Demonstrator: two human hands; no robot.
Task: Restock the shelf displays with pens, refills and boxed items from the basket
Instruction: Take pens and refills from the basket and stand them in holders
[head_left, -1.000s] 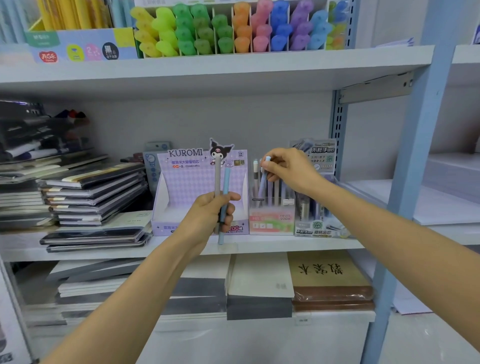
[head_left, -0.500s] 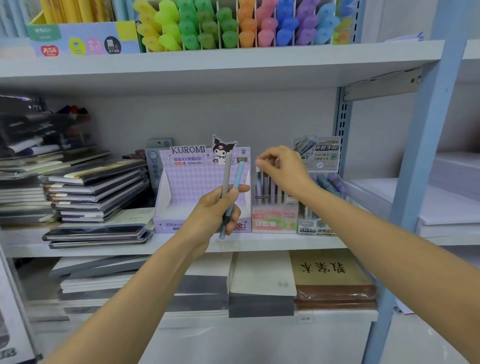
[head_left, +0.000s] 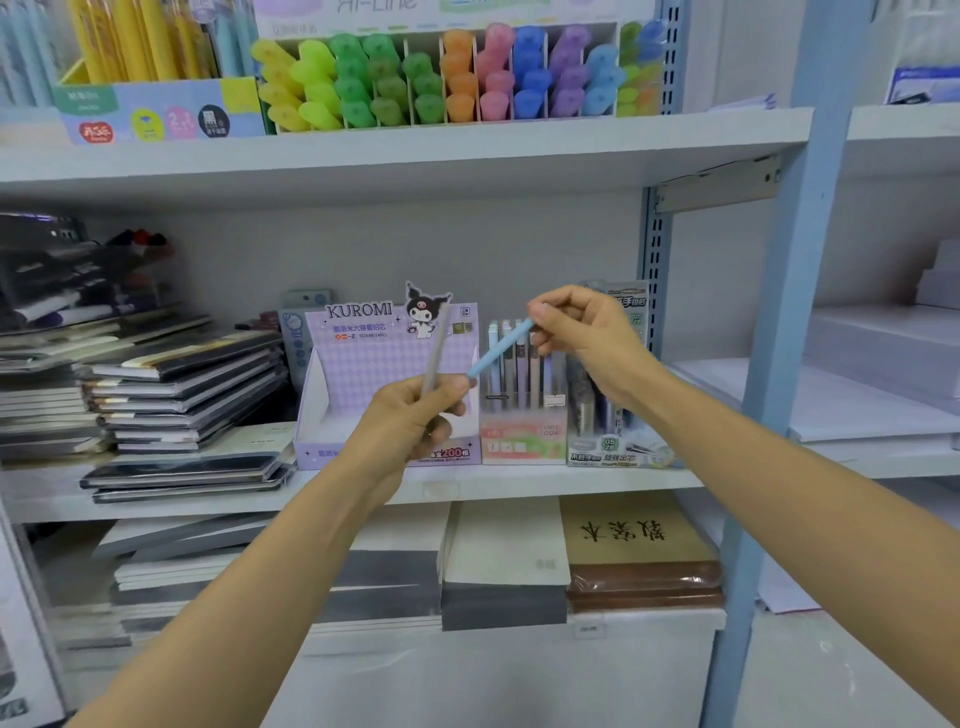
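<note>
Stationery-shop shelving fills the view. On the middle shelf (head_left: 519, 480), a pen display box (head_left: 522, 436) stands just beside the Kuromi display box (head_left: 374, 358).

Progress: the pen display box holds a row of upright pens. Two pens are in hand, not yet seated. The basket is out of view, so remaining stock cannot be judged.

Grip: the right hand (head_left: 587, 338) pinches the upper end of the blue pen (head_left: 498, 354), which slants down to the left hand (head_left: 410, 426). That hand's fingers curl round the upright grey pen (head_left: 435, 353). Whether it also grips the blue pen's lower end cannot be told.
</note>
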